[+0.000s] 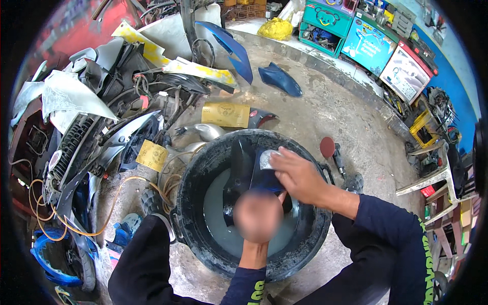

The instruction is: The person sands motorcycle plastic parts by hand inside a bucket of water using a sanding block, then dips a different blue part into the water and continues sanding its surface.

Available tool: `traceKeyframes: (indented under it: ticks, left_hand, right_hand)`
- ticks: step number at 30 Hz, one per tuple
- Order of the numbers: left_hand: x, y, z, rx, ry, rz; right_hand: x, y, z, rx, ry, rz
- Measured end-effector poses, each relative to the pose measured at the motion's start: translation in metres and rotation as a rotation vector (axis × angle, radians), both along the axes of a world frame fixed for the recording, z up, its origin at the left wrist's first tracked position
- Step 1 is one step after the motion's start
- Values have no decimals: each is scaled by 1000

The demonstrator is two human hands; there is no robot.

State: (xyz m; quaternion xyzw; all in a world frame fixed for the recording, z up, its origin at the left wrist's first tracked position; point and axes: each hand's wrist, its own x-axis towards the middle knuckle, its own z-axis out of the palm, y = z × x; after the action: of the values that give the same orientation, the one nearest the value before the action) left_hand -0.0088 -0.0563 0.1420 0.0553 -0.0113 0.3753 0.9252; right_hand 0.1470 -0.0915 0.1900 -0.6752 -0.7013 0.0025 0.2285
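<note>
A dark blue, glossy motorcycle body panel [265,179] is tilted over a round black tub [195,244] of cloudy water. My left hand [258,217], blurred in the picture, is at the panel's near end and appears to hold it; its fingers are hard to make out. Flat fingers of my right hand [297,175] lie on the panel's upper part, beside a pale grey patch [267,159]. Whether that patch is a loose sheet or part of the surface, I cannot tell. A black curved piece [242,165] stands just left of the panel inside the tub.
Motorcycle parts pile up at left, with an orange hose [119,190] looping beside them. Sandpaper sheets [225,115] lie beyond the tub. A sander with a red disc [328,147] rests at right. Another blue panel [279,79] is farther off; a white plastic chair [432,175] stands far right.
</note>
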Motion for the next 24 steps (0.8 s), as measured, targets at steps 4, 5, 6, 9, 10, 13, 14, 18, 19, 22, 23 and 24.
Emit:
traceKeyframes:
  ticks: [4, 5, 6, 9, 10, 13, 14, 18, 19, 22, 23, 24]
  left_hand:
    - [-14, -4, -5, -61, 87, 30]
    - [-10, 0, -5, -32, 18, 7]
    - [-4, 3, -5, -11, -52, -16]
    - [-10, -5, -5, -9, 83, 26]
    - [-12, -5, -8, -26, 151, 49]
    - [-4, -3, -3, -25, 39, -3]
    - [0, -4, -2, 0, -32, -44]
    - [-8, -8, 4, 2, 105, 38]
    - [-7, -6, -2, 8, 23, 2]
    - [-5, -5, -6, 33, -41, -24]
    - [-10, -7, -7, 46, 37, -8]
    - [-13, -8, -5, 67, 117, 11]
  right_hand:
    - [-22, -8, 14, 65, -22, 404]
    - [-11, -2, 7, 60, 15, 228]
    - [-5, 2, 4, 45, 52, 52]
    - [-24, -8, 13, 14, -12, 194]
    - [-33, -12, 20, 35, -61, 389]
    - [-1, 1, 2, 125, 22, 160]
    - [4, 2, -1, 77, 65, 46]
    - [-21, -7, 24, 113, -43, 429]
    - [-12, -1, 16, 101, 57, 334]
    - [-9, -2, 9, 64, 87, 152]
    - [-18, -10, 12, 67, 31, 301]
    - [-24, -13, 19, 78, -24, 453]
